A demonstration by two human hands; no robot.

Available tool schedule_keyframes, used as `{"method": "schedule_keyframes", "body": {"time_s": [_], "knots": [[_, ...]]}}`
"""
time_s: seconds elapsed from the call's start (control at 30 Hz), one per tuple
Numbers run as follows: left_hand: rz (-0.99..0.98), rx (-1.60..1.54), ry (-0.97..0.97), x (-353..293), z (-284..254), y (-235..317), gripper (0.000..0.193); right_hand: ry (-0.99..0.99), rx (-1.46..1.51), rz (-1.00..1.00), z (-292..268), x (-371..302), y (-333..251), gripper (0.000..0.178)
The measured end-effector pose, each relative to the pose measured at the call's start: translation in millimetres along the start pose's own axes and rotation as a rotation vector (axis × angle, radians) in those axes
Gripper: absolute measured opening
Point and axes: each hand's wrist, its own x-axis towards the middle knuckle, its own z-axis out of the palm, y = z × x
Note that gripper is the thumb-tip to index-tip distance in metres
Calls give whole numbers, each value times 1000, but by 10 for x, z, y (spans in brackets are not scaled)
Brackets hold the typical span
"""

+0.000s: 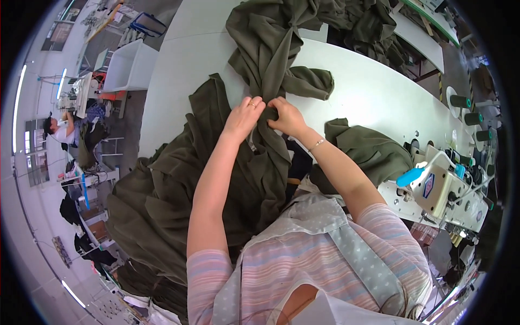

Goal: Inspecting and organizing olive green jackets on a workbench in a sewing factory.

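An olive-green cloth garment [265,157] lies bunched over the table edge and across my lap. My left hand [245,116] pinches it near the middle, fingers closed, a ring on one finger. Close beside it, my right hand [287,116] also pinches the cloth, thumb and fingers curled around a fold. A short length of cloth spans the gap between the two hands. Below the left hand a small light strip shows on the garment, too small to make out. More of the same cloth [265,54] runs on beyond my hands, twisted and gathered, with a sleeve-like piece pointing right.
The white table [374,81] curves around ahead of me. A sewing machine [439,189] with a blue-tipped part stands at the right, near green thread cones [460,101]. More green cloth [368,149] lies beside it. A white bin [130,67] and a seated person [67,130] are at the left.
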Motion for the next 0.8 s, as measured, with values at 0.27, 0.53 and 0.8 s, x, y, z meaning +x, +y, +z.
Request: {"method": "schedule_keyframes", "body": {"time_s": [0.27,0.53,0.8], "knots": [[106,2,-80,27,-190,-173,29,106,30,122,-171,7,-46,31],[-874,-946,532,-350,-227,-622,41,504,1043,537,-287,-131,150,34],[-1140,-1486,110,-846,745,495,84,57,842,972,-84,-1043,-110,20]]}}
